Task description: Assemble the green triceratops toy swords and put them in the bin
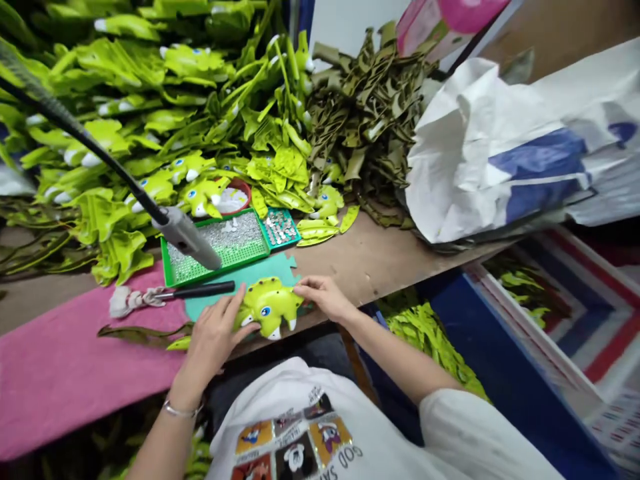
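Observation:
A lime-green dinosaur head piece with a blue eye, white horn tips and dark dots along its frill is between my two hands, just above the table's front edge. My left hand holds its left side, thumb in front and fingers along the top. My right hand pinches the edge of its right side between thumb and fingertips; anything small in that pinch is hidden. A teal foam mat lies behind the piece. Left of my left hand is a dark olive strip with a green end.
A mallet-like tool with a cloth-wrapped head lies on the pink cloth. A green tray holds small metal parts; a teal tray holds metal discs. A grey-tipped rod hangs overhead. Green pieces and olive strips are heaped behind.

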Available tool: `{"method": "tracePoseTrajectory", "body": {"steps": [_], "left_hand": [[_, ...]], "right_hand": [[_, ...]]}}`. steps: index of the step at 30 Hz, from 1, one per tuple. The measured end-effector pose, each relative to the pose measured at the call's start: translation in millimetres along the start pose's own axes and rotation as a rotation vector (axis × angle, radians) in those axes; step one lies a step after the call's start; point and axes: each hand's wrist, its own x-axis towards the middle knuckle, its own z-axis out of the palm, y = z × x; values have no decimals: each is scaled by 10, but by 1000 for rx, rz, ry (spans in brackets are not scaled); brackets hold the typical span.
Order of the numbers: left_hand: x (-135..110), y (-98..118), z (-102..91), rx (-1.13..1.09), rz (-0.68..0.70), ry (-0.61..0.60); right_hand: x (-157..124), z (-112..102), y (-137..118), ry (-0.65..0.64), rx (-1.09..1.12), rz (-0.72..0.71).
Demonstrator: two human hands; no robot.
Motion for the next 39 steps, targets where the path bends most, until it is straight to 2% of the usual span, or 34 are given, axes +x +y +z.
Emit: {"method": "tracePoseTrajectory", "body": {"steps": [3, 6, 8, 11, 12, 13, 15, 18, 22, 25, 27, 30, 34, 39], "left_hand": [[-26, -148, -22, -16, -8, -68], [-83, -207, 13, -70, -77, -144], [-113, -154, 52, -107, -148, -154], [-107, 56, 105, -115, -260, -122], [-91, 141, 119, -105, -279, -119], [-71, 222, 132, -91, -288, -123], [-28, 352, 151, -55, -292, -146], [15, 435, 165, -10, -313, -173], [22, 421, 176, 5, -298, -149], [9, 417, 195, -26, -287, -91], [-4, 433, 210, -51, -300, -34], [-21, 466, 231, -76, -328, 31], [-19, 485, 240, -87, -346, 12], [5, 492, 206, -82, -367, -1]], "right_hand": [[40, 122, 40, -32, -18, -47], [176, 21, -81, -2, -55, -130], [401, -197, -299, 131, -65, -220], [930, -582, -771, 496, -57, -367], [1119, -680, -935, 631, -37, -362], [1291, -753, -1089, 689, -7, -321], [1546, -831, -1339, 691, 81, -191], [1653, -868, -1532, 621, 136, -60], [1428, -919, -1478, 440, 214, 118], [1126, -842, -1247, 275, 275, 242], [890, -689, -1023, 213, 257, 277], [533, -372, -656, 177, 223, 265], [162, -17, -280, 186, 243, 198], [-41, 117, -82, 110, 298, 64]]}}
